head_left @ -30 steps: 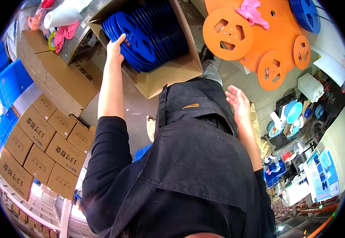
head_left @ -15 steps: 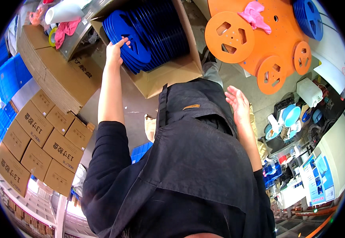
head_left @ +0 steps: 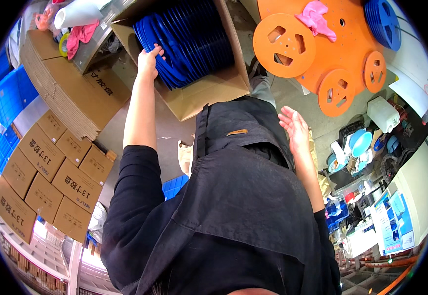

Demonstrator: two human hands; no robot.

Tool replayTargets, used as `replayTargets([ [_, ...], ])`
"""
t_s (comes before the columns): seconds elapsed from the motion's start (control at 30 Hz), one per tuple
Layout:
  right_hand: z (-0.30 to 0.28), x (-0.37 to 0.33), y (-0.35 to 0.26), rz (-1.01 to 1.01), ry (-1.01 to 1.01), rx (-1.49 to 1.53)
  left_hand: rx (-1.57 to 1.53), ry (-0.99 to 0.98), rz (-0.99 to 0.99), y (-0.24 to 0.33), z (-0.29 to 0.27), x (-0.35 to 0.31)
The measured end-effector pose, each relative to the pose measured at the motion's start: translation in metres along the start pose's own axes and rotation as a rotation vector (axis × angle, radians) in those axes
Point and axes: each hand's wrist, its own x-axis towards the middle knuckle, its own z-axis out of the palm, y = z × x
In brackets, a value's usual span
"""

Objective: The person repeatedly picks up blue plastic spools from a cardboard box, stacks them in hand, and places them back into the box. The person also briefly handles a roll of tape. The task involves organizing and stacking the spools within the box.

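Note:
Inside an open cardboard box (head_left: 206,93) at the top centre, a row of blue plastic reels (head_left: 199,42) stands packed side by side. My left hand (head_left: 148,61) is at the left end of the row, its fingers curled over the edge of the outermost blue reels. How many reels it grips is hidden. On the right, beside my dark apron (head_left: 238,162), my right hand (head_left: 295,129) hangs in the air with fingers stretched out and holds nothing.
Far right stands a large orange disc (head_left: 351,51) carrying smaller orange reels (head_left: 285,45), a pink cloth (head_left: 317,20) and blue reels (head_left: 382,24). Flattened cardboard (head_left: 79,96) leans at the left, near stacked cartons (head_left: 44,196). Blue basins (head_left: 361,142) sit at the right.
My left hand has moved slightly right, pushing the outer blue reels from a leaning position to nearly upright against the row. My right hand stays in place.

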Motion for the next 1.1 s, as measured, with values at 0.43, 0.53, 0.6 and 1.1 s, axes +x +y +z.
replayTargets([
  [0.43, 0.001, -0.003, 0.003, -0.008, -0.005, 0.002, 0.011, 0.004, 0.038, 0.019, -0.003, -0.023],
  [0.53, -0.002, -0.004, 0.005, 0.002, 0.006, 0.001, 0.008, 0.01, 0.015, 0.011, 0.002, -0.016],
  [0.6, -0.003, -0.004, 0.007, 0.003, 0.001, 0.003, 0.018, -0.005, 0.018, 0.003, 0.001, -0.007],
  [1.1, 0.004, -0.002, 0.009, -0.009, -0.021, 0.021, 0.032, 0.018, 0.036, 0.02, -0.015, -0.025],
])
